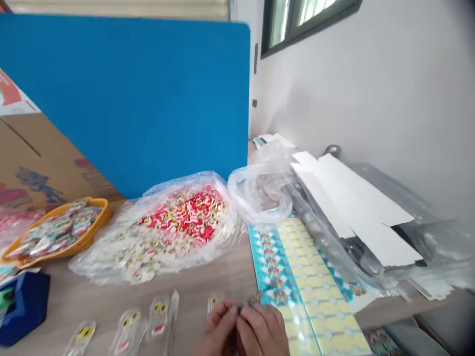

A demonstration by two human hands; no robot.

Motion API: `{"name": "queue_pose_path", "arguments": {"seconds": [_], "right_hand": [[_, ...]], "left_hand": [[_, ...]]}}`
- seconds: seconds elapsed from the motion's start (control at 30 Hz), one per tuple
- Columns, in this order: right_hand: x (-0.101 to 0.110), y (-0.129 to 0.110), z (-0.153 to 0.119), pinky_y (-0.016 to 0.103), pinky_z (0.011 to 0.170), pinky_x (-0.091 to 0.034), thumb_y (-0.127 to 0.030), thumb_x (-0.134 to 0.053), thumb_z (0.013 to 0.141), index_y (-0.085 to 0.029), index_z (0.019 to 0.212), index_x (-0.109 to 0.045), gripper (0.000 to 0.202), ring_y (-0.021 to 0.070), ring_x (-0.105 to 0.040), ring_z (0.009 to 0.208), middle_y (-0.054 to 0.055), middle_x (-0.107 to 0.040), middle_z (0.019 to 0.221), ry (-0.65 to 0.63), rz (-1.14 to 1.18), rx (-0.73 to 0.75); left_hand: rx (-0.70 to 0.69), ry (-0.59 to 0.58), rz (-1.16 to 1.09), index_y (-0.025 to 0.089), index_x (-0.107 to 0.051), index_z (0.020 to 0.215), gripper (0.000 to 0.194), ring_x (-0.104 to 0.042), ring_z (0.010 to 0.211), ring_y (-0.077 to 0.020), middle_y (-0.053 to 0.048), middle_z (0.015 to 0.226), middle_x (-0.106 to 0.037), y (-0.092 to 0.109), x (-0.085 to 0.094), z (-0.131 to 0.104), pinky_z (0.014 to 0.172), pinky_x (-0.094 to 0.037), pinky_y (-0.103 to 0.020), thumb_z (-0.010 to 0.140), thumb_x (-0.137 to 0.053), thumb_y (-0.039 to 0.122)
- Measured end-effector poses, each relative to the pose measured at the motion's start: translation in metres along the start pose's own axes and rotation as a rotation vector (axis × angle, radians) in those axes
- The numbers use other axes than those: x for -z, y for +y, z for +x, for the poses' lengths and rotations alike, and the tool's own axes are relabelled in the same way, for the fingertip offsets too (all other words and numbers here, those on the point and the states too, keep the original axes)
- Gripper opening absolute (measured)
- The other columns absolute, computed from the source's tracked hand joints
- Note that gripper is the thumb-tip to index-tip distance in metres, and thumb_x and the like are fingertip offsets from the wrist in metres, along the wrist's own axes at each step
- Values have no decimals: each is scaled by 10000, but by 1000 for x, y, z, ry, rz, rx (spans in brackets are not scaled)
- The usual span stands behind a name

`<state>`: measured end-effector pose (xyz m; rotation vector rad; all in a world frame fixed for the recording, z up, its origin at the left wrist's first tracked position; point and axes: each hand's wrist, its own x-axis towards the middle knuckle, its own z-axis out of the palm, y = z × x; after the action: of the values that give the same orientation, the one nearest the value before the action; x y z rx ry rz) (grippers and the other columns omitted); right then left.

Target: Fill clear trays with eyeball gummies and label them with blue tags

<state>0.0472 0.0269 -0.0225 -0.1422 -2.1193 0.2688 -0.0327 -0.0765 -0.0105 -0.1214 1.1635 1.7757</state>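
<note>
Two bare hands, left (222, 326) and right (263, 326), meet above the near edge of a table (208, 277), fingertips pinched together around a small dark-blue piece (239, 309), mostly hidden, just beside printed yellow and turquoise sheets (309, 282).

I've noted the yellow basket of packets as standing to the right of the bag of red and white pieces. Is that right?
No, the side is wrong: the head view shows the basket, with its packets, to the left of the bag of red and white pieces.
</note>
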Motion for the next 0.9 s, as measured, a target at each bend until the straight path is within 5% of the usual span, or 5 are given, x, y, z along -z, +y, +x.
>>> {"name": "queue_pose_path", "arguments": {"seconds": [0.13,0.43,0.63,0.77,0.9], "right_hand": [[17,-30,4,437,932,-488,-132,-514,892,-196,1179,-620,312,250,-645,1030,87,-712,1077,-288,187,-31],[17,-10,9,467,1070,-418,-296,-621,860,-242,1323,-521,477,274,-478,1294,109,-520,1388,-573,452,-662],[3,-13,24,354,875,-506,-343,-671,829,-226,1159,-611,355,210,-640,994,48,-694,1051,-713,754,-915],[-8,-16,27,278,692,-479,-314,-590,869,-203,846,-619,118,151,-609,721,-11,-650,754,-633,768,-986],[-20,-14,27,274,672,-456,-300,-580,869,-210,849,-603,95,156,-607,726,-13,-644,749,-586,671,-960]], "left_hand": [[-72,193,-8,193,-660,830,299,-617,741,-137,-3,792,-669,28,13,-24,705,-476,-246,679,-816,398],[-59,81,583,159,-643,832,296,-550,666,-124,-16,712,-650,47,67,-35,653,-435,-252,812,-662,454],[-91,48,550,165,-601,821,317,-539,610,-115,-4,649,-641,52,61,-25,603,-434,-241,784,-682,469],[-106,77,611,150,-636,767,312,-503,542,-99,19,572,-588,56,55,-14,545,-413,-227,731,-719,449],[-133,170,759,139,-664,825,277,-495,464,-104,36,505,-550,61,57,-3,488,-392,-232,735,-690,400]]}}
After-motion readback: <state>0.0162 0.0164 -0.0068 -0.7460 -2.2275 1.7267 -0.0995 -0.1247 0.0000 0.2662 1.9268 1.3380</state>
